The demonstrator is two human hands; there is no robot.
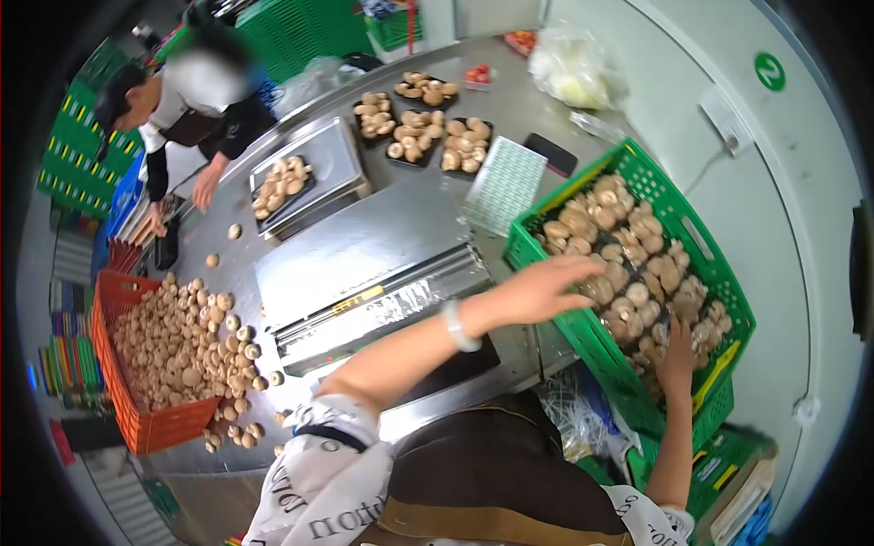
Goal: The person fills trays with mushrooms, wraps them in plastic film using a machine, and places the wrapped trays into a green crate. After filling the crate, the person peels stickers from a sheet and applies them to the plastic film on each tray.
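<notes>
On the right stands a green plastic crate point(537, 250) filled with wrapped packs of mushrooms point(628, 246). My left hand point(551, 287), with a pale band at the wrist, reaches over the crate's near side; its fingers are stretched out and hold nothing visible. Deeper in the crate, my right hand point(675, 359) lies against the packs with fingers extended, fingertips at a mushroom pack. Film glints on several packs. Left of the crate, a wrapping machine point(364, 241) with a metal top and cling film sits under my left forearm.
A scale point(341, 168) bears a mushroom tray point(280, 188); several black trays point(416, 136) stand behind. A label sheet point(507, 185) and phone point(552, 155) lie near the crate. Loose mushrooms point(182, 337) spill from an orange crate point(168, 428). A co-worker point(200, 109) stands across the table.
</notes>
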